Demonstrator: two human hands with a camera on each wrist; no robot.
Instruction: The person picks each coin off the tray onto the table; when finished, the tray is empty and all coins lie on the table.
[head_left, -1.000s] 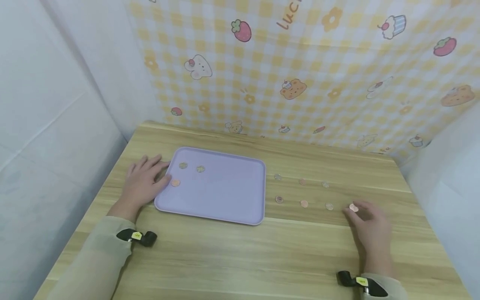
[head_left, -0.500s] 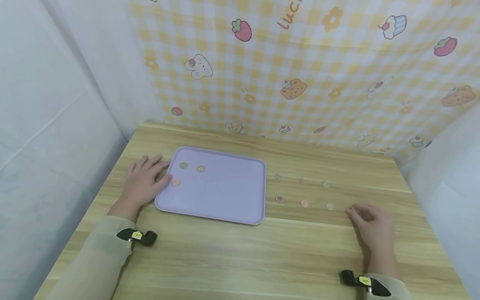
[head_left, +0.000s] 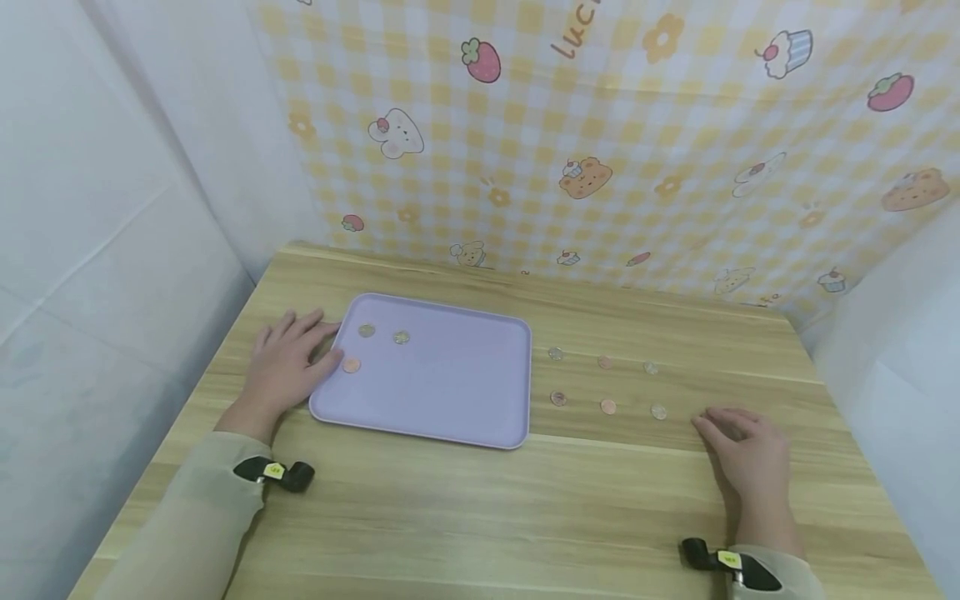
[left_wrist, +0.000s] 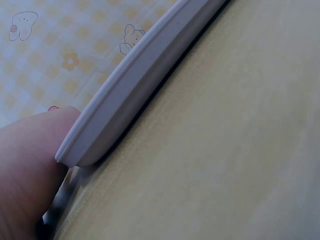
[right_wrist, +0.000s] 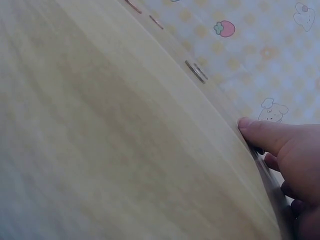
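In the head view my left hand (head_left: 287, 367) lies at the left side of a lilac tray (head_left: 435, 387), its fingers spread and its thumb on the rim. The left wrist view shows the thumb (left_wrist: 37, 142) against the tray's edge (left_wrist: 130, 90). Two silvery coins and a copper coin (head_left: 351, 365) lie in the tray's left part. My right hand (head_left: 750, 454) is low over the table at the right, thumb and forefinger together in a pinch on a coin that the fingers now hide. Nearest to it on the table is a silvery coin (head_left: 658, 412).
Two rows of coins, silvery and copper, lie between the tray and my right hand; one copper coin (head_left: 608, 407) is in the front row. The wooden table (head_left: 450, 517) meets a yellow checked cloth (head_left: 480, 150) at the back.
My right hand has drawn slightly right and its fingertips have closed in, so the coin that showed at them is now hidden. The left hand and tray have stayed in place.
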